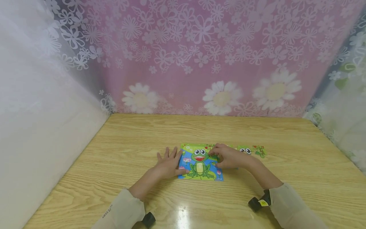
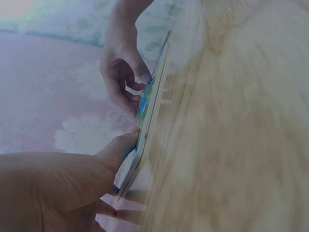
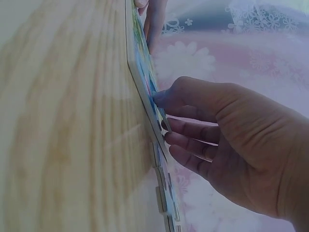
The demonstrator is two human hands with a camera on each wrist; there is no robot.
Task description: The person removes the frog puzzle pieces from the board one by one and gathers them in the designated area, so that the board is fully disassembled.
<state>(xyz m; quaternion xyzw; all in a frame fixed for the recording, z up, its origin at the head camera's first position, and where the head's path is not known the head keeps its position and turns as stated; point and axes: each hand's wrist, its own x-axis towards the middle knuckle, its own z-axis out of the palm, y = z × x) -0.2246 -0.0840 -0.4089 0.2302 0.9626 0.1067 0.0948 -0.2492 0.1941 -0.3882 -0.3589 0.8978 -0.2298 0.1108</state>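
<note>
Wood-grained table (image 1: 120, 136) bears a flat, blue-and-green frog puzzle (image 1: 200, 167)

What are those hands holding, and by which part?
The right hand appears to pinch a puzzle piece, gripped part unclear; the left hand touches the frog board.

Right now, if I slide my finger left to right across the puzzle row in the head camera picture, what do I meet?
Left hand → big frog picture → right hand → last green puzzle piece.
</note>
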